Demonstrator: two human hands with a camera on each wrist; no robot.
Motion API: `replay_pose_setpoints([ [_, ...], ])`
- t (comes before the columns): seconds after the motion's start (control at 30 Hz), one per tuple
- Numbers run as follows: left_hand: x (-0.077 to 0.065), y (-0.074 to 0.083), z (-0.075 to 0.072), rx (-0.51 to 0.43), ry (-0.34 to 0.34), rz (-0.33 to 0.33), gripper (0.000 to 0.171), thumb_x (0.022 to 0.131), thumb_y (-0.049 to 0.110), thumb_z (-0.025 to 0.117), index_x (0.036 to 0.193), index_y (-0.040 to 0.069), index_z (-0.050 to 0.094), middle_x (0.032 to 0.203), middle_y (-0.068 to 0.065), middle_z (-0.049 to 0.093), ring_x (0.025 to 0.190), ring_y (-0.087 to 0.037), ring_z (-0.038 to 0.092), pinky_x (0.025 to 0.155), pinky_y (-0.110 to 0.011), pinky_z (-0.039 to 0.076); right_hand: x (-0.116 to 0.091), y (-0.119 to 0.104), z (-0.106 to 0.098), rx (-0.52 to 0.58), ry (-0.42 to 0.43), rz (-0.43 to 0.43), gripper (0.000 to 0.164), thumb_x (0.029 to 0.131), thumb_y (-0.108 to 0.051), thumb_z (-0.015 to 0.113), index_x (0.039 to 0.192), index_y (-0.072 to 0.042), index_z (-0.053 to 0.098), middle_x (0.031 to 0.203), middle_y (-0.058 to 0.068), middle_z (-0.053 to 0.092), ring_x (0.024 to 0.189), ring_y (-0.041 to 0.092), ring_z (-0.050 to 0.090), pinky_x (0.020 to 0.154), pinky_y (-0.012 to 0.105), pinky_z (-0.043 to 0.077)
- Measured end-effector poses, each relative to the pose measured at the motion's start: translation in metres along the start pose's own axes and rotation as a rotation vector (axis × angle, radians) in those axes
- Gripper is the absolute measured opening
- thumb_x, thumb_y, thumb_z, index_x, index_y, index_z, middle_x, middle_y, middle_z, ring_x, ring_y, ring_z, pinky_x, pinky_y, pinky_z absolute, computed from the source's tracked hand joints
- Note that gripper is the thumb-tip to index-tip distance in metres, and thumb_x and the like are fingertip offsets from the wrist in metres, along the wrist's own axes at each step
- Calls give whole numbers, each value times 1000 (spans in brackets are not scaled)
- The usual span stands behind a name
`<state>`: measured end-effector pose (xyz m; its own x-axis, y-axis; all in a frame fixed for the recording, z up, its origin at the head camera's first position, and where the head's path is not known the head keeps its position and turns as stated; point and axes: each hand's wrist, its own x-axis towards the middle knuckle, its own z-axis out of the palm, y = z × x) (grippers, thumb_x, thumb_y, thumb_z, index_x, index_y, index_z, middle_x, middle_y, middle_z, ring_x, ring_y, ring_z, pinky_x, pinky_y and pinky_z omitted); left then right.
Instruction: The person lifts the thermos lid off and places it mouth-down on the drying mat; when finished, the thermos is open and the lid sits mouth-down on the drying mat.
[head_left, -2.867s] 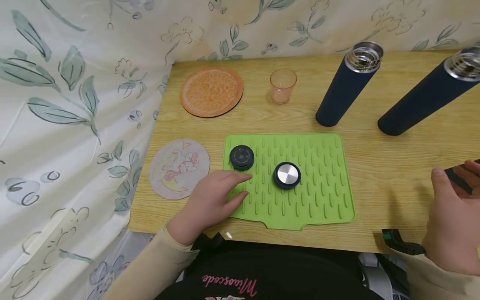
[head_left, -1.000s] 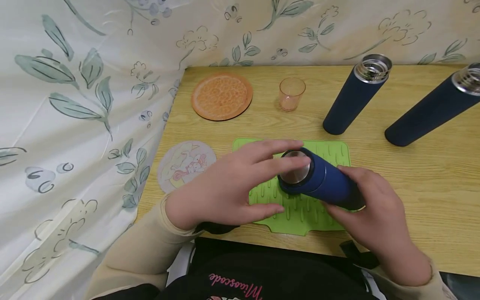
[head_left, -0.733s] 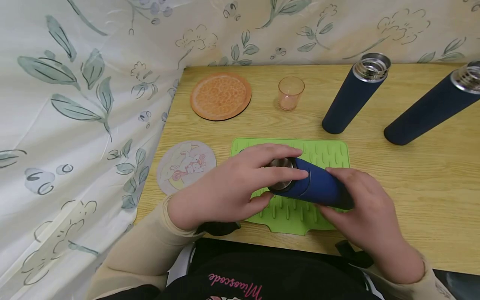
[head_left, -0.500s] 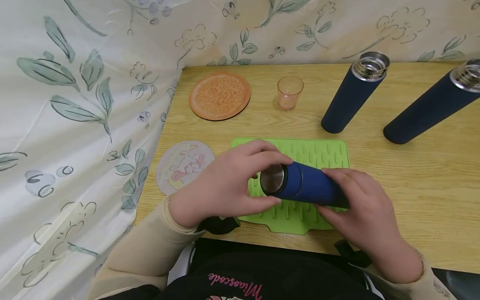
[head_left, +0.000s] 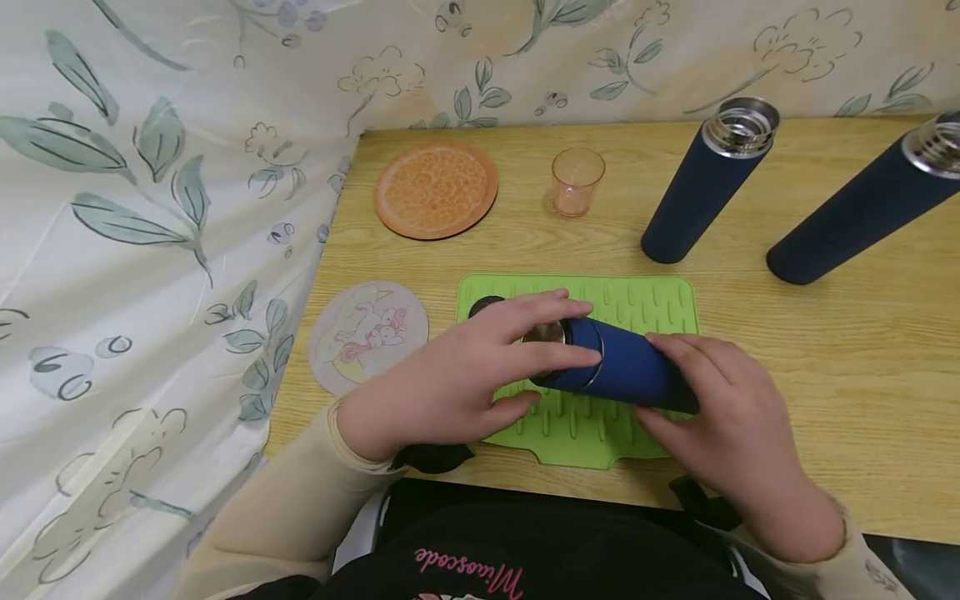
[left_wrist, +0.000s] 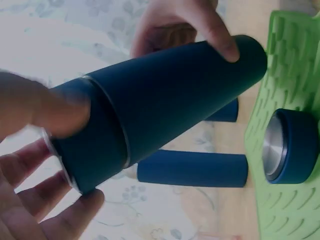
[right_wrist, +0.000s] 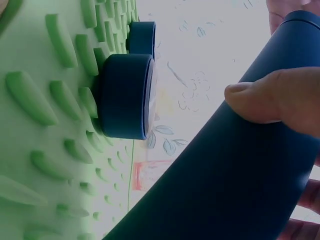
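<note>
Over the green mat, my right hand (head_left: 738,425) grips the lower body of a dark blue thermos (head_left: 645,367), which tilts with its capped end to the left. Its cap (left_wrist: 97,155) has a steel disc on the end, and a thin silvery line shows at the seam with the body. My left hand (head_left: 457,375) is around the cap, fingers across it; the thumb looks blurred in the left wrist view. On the mat, a loose lid (right_wrist: 125,97) with a steel top stands beside a second lid (right_wrist: 142,37); in the head view one is hidden behind hand and thermos.
The green ribbed mat (head_left: 645,304) lies below. Two uncapped thermoses, one nearer (head_left: 705,192) and one farther right (head_left: 855,208), stand behind it. An orange round coaster (head_left: 437,190), a pinkish glass (head_left: 577,183) and a pale round coaster (head_left: 367,333) are on the table.
My right hand has brought in the thermos from the right, and my left hand has come onto its cap. Lately the left fingers have shifted over the cap; a silvery line now shows at the seam.
</note>
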<state>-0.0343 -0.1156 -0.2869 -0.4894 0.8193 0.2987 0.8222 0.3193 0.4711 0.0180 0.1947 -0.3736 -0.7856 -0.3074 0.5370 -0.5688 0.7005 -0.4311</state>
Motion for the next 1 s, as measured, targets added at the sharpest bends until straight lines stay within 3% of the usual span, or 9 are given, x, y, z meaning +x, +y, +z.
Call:
replay_pose_setpoints([
  [0.13,-2,0,4,-5,58,-29,50,95,8,82,144,15,73,155,-13,63,139,-24,63,112,-34,54,0,0,0,0,9,-1,83,57,-12,95,136,-2,74,118,22,76,103,45,71,90,55,51],
  [0.27,-1,2,4,-3,62,-275,54,92,40,90,135,13,74,121,-2,75,96,-10,71,80,-26,59,2,-4,-1,-12,-26,-15,80,59,-9,96,136,-1,74,120,22,76,104,44,72,88,59,55],
  [0.37,0,4,3,34,17,-403,63,91,57,87,133,13,70,110,3,74,89,-8,68,78,-29,59,2,-6,-1,-19,-48,-24,78,62,-9,97,136,0,74,121,22,76,104,44,73,89,59,56],
  [0.43,0,3,3,36,-9,-376,69,91,56,87,142,13,67,126,0,73,109,-12,70,92,-34,61,2,-6,0,-21,-44,-18,79,62,-10,97,136,1,73,120,23,76,104,44,73,89,60,56],
  [0.53,-3,0,5,9,-18,-201,69,94,35,90,153,14,62,160,-9,58,145,-22,58,117,-41,53,0,-5,0,-37,-39,2,80,62,-12,97,137,1,73,120,24,76,105,45,72,91,59,56],
  [0.63,-5,-3,8,15,5,-28,60,95,9,84,152,15,65,164,-15,53,150,-28,54,120,-42,50,-2,-2,0,-53,-42,11,77,67,-18,94,138,2,72,120,26,75,107,46,72,92,58,55],
  [0.7,-6,-3,10,26,35,-10,58,93,2,80,148,15,68,159,-16,58,144,-28,60,115,-40,54,-2,0,1,-48,-27,1,75,68,-19,92,138,1,73,120,25,75,106,46,72,91,58,54],
  [0.9,-6,1,11,-10,59,-318,57,91,42,89,136,12,72,119,-2,74,98,-12,69,81,-28,60,-2,-1,5,-35,-10,-36,72,68,-16,90,136,0,74,121,23,76,104,45,72,89,58,55],
  [1.0,-6,2,11,7,41,-419,69,87,58,89,135,12,68,117,2,72,96,-11,67,85,-31,59,-2,-3,6,-38,-16,-41,74,66,-15,93,136,0,74,122,23,76,104,44,73,89,59,56],
])
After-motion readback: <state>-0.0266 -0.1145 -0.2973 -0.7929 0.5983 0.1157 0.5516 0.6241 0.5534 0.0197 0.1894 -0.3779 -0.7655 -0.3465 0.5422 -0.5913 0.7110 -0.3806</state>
